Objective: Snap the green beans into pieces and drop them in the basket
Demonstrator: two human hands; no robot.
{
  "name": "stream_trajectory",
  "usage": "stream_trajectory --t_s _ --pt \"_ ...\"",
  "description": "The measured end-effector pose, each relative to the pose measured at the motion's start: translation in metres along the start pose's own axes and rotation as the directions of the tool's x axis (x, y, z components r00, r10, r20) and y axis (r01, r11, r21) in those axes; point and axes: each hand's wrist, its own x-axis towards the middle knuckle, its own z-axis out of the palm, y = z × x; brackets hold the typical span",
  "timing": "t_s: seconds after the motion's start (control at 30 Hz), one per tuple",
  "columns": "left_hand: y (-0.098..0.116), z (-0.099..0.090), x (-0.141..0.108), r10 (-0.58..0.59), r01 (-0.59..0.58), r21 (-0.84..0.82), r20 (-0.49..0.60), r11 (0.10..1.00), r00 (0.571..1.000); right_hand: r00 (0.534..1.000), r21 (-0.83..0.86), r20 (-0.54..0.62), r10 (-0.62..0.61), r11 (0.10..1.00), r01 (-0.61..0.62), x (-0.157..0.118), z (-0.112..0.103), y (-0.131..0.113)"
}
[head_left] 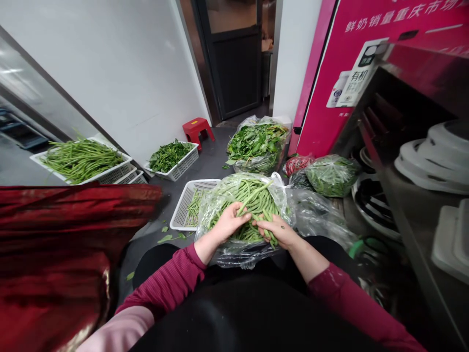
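A clear plastic bag (225, 256) full of long green beans (262, 195) rests open in front of my body. Over the beans, my left hand (232, 220) has its fingers closed on some green beans that stick up to the right. My right hand (276, 230) is wrapped round a small bunch of beans, whose ends hang below the fingers. Both hands are close together, almost meeting over the bag. Just left of the bag, a white perforated basket (178, 208) holds short bean pieces (194, 210).
Baskets of greens (170, 156) and long beans (80, 159) stand at the left, near a red stool (198, 131). Bagged leafy vegetables (258, 142) lie ahead, with another bag (331, 173) to the right. A metal shelf (406, 215) borders the right side; red cloth (73, 210) covers the left.
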Motion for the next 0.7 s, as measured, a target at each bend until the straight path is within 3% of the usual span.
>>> stream_trajectory --t_s 0.13,0.23,0.37,0.5,0.7 --pt "0.006 0.002 -0.002 0.193 -0.157 0.206 -0.171 0.966 0.966 0.999 -0.120 -0.028 -0.030 0.992 0.027 -0.002 0.001 -0.004" --pt "0.010 0.003 -0.005 0.270 -0.188 0.351 -0.202 0.917 0.941 0.998 -0.184 -0.046 -0.038 0.982 0.029 -0.003 0.005 -0.006" --pt "0.008 0.005 -0.006 0.251 -0.147 0.420 -0.205 0.895 0.946 0.987 -0.245 -0.125 -0.098 0.967 0.065 -0.002 0.008 -0.006" --pt "0.000 0.003 -0.003 0.208 -0.098 0.361 -0.281 0.927 0.937 0.981 -0.253 -0.162 -0.106 0.965 0.063 -0.001 0.006 -0.005" --pt "-0.004 -0.007 -0.002 0.266 -0.111 0.420 -0.332 0.901 0.905 0.987 -0.094 -0.144 -0.078 0.993 0.064 -0.004 0.004 -0.003"
